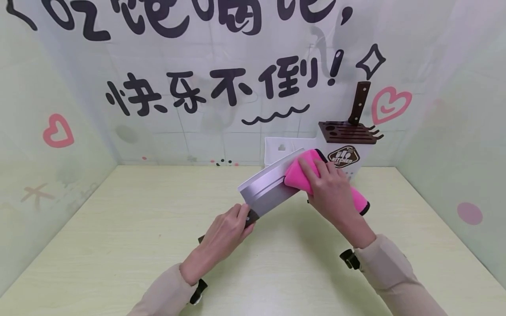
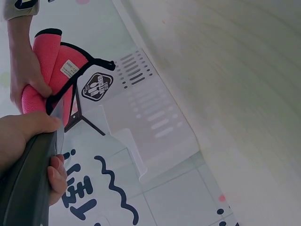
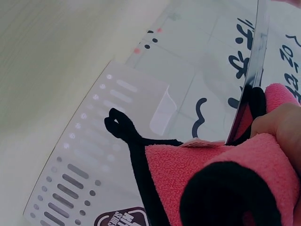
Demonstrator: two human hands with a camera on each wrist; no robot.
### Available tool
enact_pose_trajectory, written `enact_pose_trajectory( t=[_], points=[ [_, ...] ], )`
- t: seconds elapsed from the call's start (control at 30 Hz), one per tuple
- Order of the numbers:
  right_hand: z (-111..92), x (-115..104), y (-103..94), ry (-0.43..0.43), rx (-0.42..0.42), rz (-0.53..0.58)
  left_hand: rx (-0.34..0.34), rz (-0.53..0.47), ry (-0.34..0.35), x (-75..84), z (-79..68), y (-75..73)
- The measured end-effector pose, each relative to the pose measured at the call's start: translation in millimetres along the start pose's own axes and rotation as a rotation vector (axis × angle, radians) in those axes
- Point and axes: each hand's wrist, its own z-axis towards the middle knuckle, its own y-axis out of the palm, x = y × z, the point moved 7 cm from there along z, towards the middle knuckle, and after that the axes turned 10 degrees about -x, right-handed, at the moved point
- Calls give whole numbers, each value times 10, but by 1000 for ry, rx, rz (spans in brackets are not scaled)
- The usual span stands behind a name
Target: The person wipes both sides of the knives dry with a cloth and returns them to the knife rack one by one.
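Beige sleeves (image 1: 166, 292) cover both forearms at the bottom of the head view, closest to the lens, with a small black device (image 1: 349, 259) strapped under the right wrist and another under the left. The left hand (image 1: 225, 228) has its fingers curled firmly round the dark handle (image 1: 252, 217) of a cleaver (image 1: 270, 186), the thumb lying forward along the handle close to the blade. The right hand (image 1: 332, 191) grips a pink cloth (image 1: 302, 177), its fingers bent over the top; the cloth is folded against the far part of the blade, with pink on both sides of the metal in the right wrist view.

Broad, flat and silvery grey, the blade has a thin line running lengthwise and a bright strip along its upper edge. The cloth looks fluffy, with black trim, a black loop and a pale label (image 2: 69, 68).

Held above the pale tabletop (image 1: 118, 241), the cleaver has its long axis slanting from lower left to upper right in the head view, the handle toward the person and the far end toward the white holder (image 1: 353, 134) with its slotted brown top.
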Motion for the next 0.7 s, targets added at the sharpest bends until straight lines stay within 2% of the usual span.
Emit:
enact_pose_trajectory(
  t=[0.7],
  points=[
    [-2, -463, 12, -148, -55, -63, -63, 2, -14, 13, 64, 53]
  ],
)
